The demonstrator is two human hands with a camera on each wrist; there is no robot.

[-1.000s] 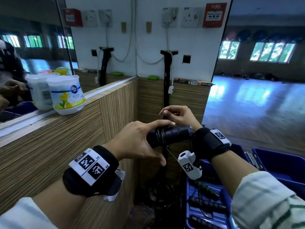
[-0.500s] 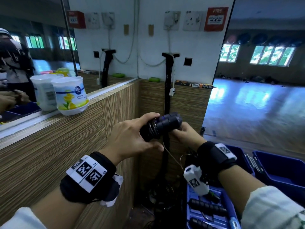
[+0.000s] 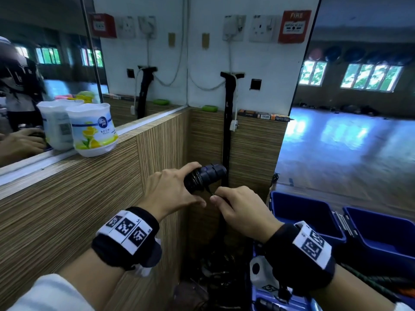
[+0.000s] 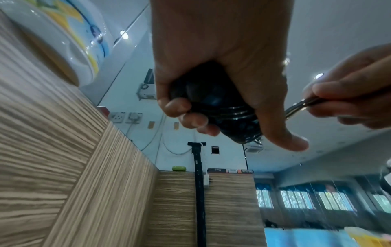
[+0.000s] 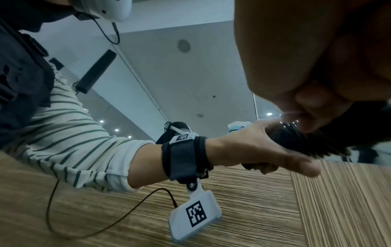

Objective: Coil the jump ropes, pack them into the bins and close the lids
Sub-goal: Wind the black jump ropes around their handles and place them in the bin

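since a moment ago the right hand [image 3: 241,212] has dropped from above the jump rope handles [image 3: 205,177] to just below them, and the bundle now tilts up to the right. the thin cord [image 4: 296,107] is wound round the black handles; the left hand [image 3: 170,193] grasps them, fingers curled, index finger stretched along the top. the right fingers [image 4: 342,93] pinch the cord's free end. open blue bins [image 3: 307,214] sit low to the right, near the striped wooden wall [image 3: 67,209].
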